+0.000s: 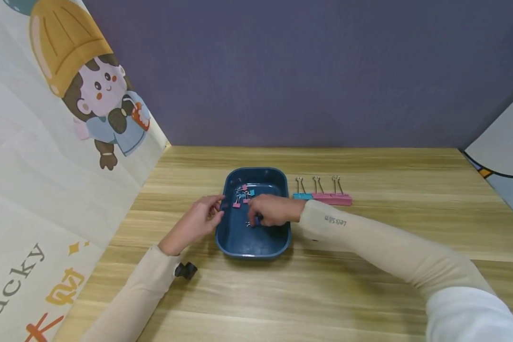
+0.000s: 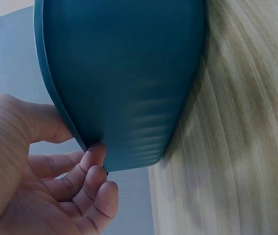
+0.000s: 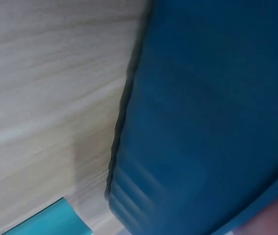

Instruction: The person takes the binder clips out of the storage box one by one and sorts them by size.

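Dark-blue plastic, the rounded rectangular tray (image 1: 252, 244) sits near the centre of the head view on a light wood-grain table (image 1: 256, 304). At its left rim is the left hand (image 1: 200, 218); the left wrist view shows its thumb reaching behind the rim and its curled fingers against the outer wall, so the grip is clamped on the tray's edge. The right hand (image 1: 267, 209) reaches over the tray's right side, fingers bent down inside at a small dark clip with silver wire handles (image 1: 248, 223); whether they have closed on it I cannot tell, and the right wrist view has only a blurred bit of hand at its lower right. Small pink and light-blue metal binder clips (image 1: 236, 205) lie in a loose heap in the tray's upper half. Right of the tray stand one large turquoise binder clip (image 1: 302, 196) and two large pink binder clips (image 1: 331, 199) in a row, silver handles upward. Beige sleeves (image 1: 367, 237) cover both forearms. A purple-grey wall (image 1: 308, 71) fills the top.
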`<state>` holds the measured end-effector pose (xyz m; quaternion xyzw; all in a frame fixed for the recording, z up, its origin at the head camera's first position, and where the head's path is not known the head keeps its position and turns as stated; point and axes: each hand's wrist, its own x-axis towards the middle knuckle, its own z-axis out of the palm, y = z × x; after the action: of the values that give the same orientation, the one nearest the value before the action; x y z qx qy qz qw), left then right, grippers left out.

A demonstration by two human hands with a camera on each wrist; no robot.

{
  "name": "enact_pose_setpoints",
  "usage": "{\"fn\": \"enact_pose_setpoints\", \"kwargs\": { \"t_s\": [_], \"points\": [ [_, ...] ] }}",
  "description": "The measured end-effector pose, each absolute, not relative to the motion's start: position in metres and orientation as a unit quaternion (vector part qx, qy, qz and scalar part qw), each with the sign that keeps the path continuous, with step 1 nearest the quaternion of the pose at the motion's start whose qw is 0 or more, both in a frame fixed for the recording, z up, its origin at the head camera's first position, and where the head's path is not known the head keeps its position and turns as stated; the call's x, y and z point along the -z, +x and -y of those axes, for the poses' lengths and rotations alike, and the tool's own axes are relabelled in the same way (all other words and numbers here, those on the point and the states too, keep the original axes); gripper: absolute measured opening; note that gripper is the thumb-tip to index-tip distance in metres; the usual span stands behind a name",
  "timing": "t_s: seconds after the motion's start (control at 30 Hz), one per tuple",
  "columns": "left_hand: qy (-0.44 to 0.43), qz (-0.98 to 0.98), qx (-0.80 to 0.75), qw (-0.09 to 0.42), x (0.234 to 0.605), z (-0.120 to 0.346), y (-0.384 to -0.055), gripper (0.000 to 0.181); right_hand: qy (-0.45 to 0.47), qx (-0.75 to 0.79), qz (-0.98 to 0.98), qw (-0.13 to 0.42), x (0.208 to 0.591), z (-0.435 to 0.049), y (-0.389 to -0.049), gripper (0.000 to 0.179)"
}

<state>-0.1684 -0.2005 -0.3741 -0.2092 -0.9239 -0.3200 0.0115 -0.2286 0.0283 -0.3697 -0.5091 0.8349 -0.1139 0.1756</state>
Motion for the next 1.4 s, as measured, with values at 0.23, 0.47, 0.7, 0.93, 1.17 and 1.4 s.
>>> {"fn": "enact_pose_setpoints", "kwargs": {
  "t_s": [0.23, 0.47, 0.7, 0.93, 1.17, 1.4],
  "points": [
    [-0.212, 0.924, 0.319, 0.012, 0.374, 0.199, -0.168, 0.039, -0.500, 0.115, -0.840, 0.178, 0.373, -0.029, -0.229, 0.014],
    [-0.213, 0.924, 0.317, 0.008, 0.375, 0.199, -0.168, 0.039, -0.481, 0.139, -0.851, 0.162, 0.365, -0.032, -0.226, 0.009],
    [-0.210, 0.924, 0.319, 0.013, 0.374, 0.199, -0.167, 0.039, -0.499, 0.199, -0.838, 0.092, 0.351, -0.042, -0.228, 0.015],
    [-0.195, 0.927, 0.320, 0.000, 0.373, 0.199, -0.167, 0.040, -0.494, 0.220, -0.839, 0.057, 0.339, -0.054, -0.223, 0.016],
    [-0.197, 0.925, 0.324, -0.002, 0.373, 0.200, -0.166, 0.040, -0.470, 0.231, -0.851, 0.037, 0.331, -0.074, -0.218, 0.015],
    [-0.203, 0.923, 0.327, -0.002, 0.374, 0.200, -0.167, 0.040, -0.451, 0.250, -0.857, 0.018, 0.326, -0.096, -0.216, 0.008]
  ]
}}
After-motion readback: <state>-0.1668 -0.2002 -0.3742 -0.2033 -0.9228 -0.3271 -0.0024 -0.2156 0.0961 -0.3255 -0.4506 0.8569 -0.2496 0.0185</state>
